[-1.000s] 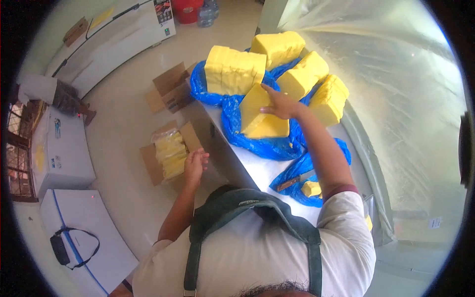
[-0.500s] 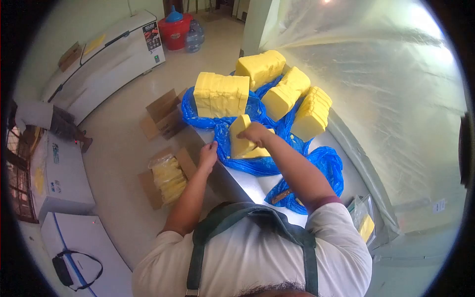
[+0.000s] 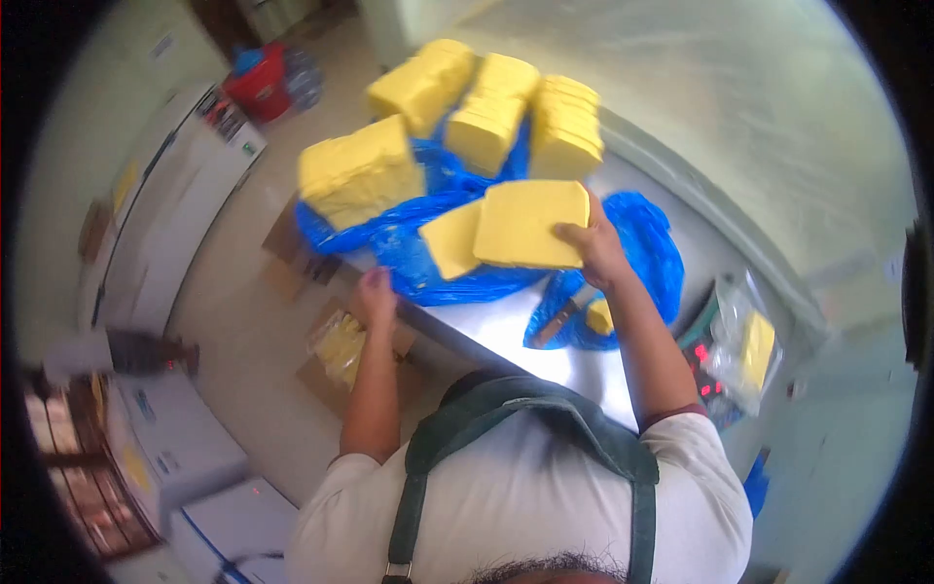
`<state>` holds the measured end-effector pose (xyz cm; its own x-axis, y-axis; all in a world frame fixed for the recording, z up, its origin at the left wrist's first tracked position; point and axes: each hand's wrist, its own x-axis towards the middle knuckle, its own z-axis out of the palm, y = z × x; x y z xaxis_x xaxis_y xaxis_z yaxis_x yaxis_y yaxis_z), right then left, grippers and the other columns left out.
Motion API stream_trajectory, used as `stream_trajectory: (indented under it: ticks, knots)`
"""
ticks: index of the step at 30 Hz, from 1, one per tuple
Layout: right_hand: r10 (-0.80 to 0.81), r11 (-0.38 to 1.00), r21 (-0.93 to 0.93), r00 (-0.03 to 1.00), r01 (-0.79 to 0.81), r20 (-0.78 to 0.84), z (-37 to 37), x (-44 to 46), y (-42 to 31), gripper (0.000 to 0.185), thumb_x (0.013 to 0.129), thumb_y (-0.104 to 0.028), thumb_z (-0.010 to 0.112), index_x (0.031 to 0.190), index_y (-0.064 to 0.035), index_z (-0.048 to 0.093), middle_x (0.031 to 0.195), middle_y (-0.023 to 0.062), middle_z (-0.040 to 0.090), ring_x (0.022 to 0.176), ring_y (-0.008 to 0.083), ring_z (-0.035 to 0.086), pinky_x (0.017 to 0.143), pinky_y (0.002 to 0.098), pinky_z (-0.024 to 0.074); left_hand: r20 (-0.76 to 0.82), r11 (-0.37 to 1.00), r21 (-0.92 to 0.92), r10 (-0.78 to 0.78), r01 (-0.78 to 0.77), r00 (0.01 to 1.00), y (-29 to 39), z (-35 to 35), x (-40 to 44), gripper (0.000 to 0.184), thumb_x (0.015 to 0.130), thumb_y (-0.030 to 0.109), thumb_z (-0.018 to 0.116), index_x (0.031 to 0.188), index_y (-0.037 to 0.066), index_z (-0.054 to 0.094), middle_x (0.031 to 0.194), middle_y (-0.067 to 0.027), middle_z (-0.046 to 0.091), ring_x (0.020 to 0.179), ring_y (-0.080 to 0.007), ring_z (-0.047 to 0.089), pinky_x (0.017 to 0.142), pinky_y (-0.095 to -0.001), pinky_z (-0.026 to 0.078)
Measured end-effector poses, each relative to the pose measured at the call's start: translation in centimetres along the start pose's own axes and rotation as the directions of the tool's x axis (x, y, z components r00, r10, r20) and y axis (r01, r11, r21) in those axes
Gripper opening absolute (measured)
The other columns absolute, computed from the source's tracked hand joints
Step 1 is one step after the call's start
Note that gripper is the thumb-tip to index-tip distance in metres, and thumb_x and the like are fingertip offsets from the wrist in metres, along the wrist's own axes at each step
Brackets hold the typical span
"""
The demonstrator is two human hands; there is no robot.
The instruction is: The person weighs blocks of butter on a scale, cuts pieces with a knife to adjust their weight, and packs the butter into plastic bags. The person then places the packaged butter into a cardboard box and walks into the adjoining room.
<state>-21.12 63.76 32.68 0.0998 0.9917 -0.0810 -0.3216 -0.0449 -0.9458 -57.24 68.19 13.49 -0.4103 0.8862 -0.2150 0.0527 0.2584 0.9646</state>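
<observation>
My right hand (image 3: 601, 248) grips the right end of a thick slab of margarine or butter (image 3: 530, 224), thumb on top. The slab is held tilted above the table. Under its left side lies another flat yellow slab (image 3: 451, 241) on blue plastic sheeting (image 3: 409, 268). My left hand (image 3: 376, 297) is closed at the table's left edge, against the corner of the sheeting; what its fingers hold, if anything, is hidden. Several large yellow blocks (image 3: 360, 173) stand on the sheeting at the far end. Nearer me, a wooden-handled knife (image 3: 556, 326) rests beside a small yellow chunk (image 3: 600, 317).
Right of the table sits a scale with red digits (image 3: 707, 370), partly under a clear bag holding a yellow piece (image 3: 757, 348). An open carton (image 3: 341, 355) stands on the floor at left. Chest freezers (image 3: 165, 204) line the left side, where another person (image 3: 117, 352) bends.
My right hand has lifted the slab off the sheeting and carried it right, tipping it flatter. My left hand stays by the table edge. The whole view has turned with my head.
</observation>
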Motion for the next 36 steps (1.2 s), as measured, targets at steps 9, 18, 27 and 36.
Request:
stream_trajectory:
  ticks: [9,18,27,36]
  knots:
    - [-0.252,0.89,0.291,0.911,0.35,-0.326,-15.3,-19.1,-7.5,0.063,0.091,-0.007,0.064,0.146,-0.0129,0.034,0.129,0.0126,0.049,0.12,0.0242,0.053,0.101,0.0375,0.047,0.185,0.843,-0.035,0.533,-0.537,0.825,7.2,8.3,-10.2,0.035,0.096,0.009,0.058,0.129,0.001,0.05,0.111,-0.0111,0.061,0.101,-0.0193,0.059,0.089,-0.0314,0.048]
    - [-0.518,0.667,0.127,0.579,0.734,-0.629,-29.8,-44.8,-7.4,0.062,0.096,-0.025,0.049,0.148,0.0018,0.03,0.137,0.024,0.051,0.118,0.0357,0.06,0.099,0.0439,0.0502,0.782,0.171,-0.58,0.392,-0.796,-0.486,15.1,26.4,-37.9,0.027,0.079,0.017,0.073,0.105,0.023,0.075,0.149,-0.017,0.043,0.137,-0.0446,0.031,0.112,-0.0521,0.024]
    - [-0.064,0.75,0.322,0.547,0.578,-0.835,-31.7,-55.5,1.8,0.052,0.096,-0.02,0.054,0.139,0.0063,0.042,0.131,0.0224,0.057,0.116,0.0315,0.061,0.101,0.041,0.0488,0.817,-0.215,-0.405,0.351,-0.889,-0.457,13.3,33.9,-46.1,0.035,0.087,0.017,0.064,0.122,0.015,0.064,0.139,-0.0104,0.055,0.101,-0.0364,0.058,0.083,-0.0441,0.052]
    - [-0.016,0.629,0.614,0.798,0.476,-0.603,-28.0,-47.8,1.3,0.05,0.097,-0.022,0.049,0.137,0.0083,0.044,0.13,0.0232,0.057,0.116,0.0307,0.061,0.102,0.0393,0.0473,0.89,-0.006,-0.389,0.253,-0.921,-0.378,15.6,36.8,-47.2,0.058,0.083,0.004,0.055,0.139,0.014,0.045,0.148,-0.0074,0.046,0.088,-0.0408,0.067,0.076,-0.0479,0.055]
